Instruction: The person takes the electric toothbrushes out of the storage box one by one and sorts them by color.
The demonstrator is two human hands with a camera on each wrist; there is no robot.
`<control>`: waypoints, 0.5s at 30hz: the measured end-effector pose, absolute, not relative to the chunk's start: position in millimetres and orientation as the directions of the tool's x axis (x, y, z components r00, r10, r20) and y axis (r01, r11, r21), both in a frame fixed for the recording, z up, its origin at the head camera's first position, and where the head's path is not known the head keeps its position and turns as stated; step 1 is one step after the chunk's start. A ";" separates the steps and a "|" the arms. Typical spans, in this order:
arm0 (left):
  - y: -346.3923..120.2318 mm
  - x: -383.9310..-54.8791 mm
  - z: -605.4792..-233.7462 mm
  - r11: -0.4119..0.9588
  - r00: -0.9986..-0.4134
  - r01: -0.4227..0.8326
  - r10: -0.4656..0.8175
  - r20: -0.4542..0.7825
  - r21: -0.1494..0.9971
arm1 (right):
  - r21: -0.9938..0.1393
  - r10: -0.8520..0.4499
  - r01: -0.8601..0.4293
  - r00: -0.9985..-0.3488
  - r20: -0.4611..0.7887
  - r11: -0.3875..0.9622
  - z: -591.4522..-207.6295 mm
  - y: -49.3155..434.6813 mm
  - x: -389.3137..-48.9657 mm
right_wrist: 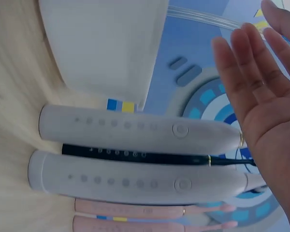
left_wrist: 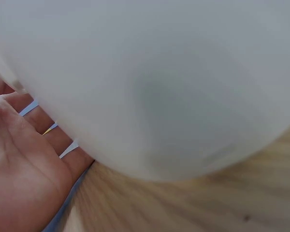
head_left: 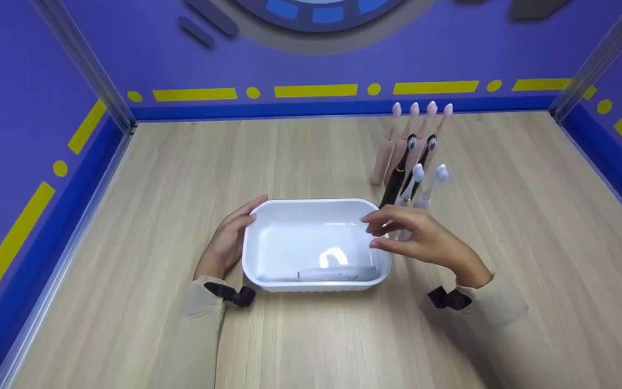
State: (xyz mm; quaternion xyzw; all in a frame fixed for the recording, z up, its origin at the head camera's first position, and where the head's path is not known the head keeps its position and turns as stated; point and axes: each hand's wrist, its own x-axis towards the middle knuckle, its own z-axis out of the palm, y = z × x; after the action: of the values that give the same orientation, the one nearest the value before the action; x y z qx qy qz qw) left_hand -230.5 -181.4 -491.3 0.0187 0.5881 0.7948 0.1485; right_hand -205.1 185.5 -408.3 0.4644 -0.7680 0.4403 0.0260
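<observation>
A white rectangular tray (head_left: 311, 202) sits on the table, and a white electric toothbrush (head_left: 338, 274) lies inside along its near wall. My left hand (head_left: 228, 237) rests against the tray's left end, its fingers along the outer wall, seen also in the left wrist view, with the thumb at the rim. Above the tray's right rim hovers my right hand (head_left: 419, 235), fingers slightly bent and thumb apart, holding nothing. Just behind it, white electric toothbrushes (right_wrist: 135, 126) stand upright, partly hidden by the hand in the head view. Black electric toothbrushes (head_left: 394, 186) stand behind those.
Farther back, several pink electric toothbrushes (head_left: 381, 162) stand upright in a row. Purple-blue panels (head_left: 311, 70) with yellow marks close off the back and both sides of the wooden table (head_left: 208, 156).
</observation>
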 end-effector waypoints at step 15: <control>-180.9 -229.8 -491.4 -0.273 -0.956 -0.209 0.258 -0.137 0.939 | -0.695 -0.860 -0.644 -0.506 0.072 0.320 -390.2 153.0 -210.6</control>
State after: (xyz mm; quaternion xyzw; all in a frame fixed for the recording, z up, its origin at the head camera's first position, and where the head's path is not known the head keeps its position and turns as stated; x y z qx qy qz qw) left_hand -229.8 -180.9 -491.4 0.0212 0.5847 0.7976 0.1464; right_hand -210.6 153.0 -390.2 0.4715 -0.7972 0.3427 -0.1573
